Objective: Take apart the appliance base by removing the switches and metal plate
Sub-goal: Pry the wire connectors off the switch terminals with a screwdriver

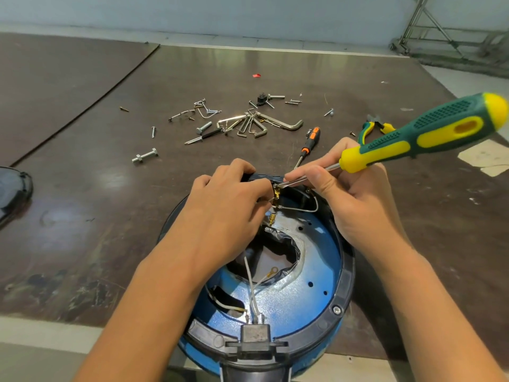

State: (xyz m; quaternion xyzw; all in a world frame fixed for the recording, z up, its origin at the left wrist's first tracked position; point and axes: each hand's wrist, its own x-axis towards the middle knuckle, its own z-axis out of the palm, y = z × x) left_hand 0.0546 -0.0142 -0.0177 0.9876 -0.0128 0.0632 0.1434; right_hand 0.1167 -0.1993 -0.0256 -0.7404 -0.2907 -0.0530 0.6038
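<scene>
1. Dark brown boards lie under the work, with pale floor beyond and a metal truss far right. A black cover is cut off by the left edge.
2. Our left hand curls its fingers round a black part on the far rim of the blue appliance base. The fingers hide most of it, so we cannot tell whether it is a switch.
3. Our right hand pinches the shaft of the green-and-yellow screwdriver. Its tip, hard to make out, reaches the brass terminals beside the left fingertips.
4. The base stands at the boards' near edge, its black socket nearest us and its underside cut off below.
5. Board stretches left from the base to the cover. Beyond the hands lie hex keys, a bolt, an orange-handled screwdriver and pliers.
</scene>
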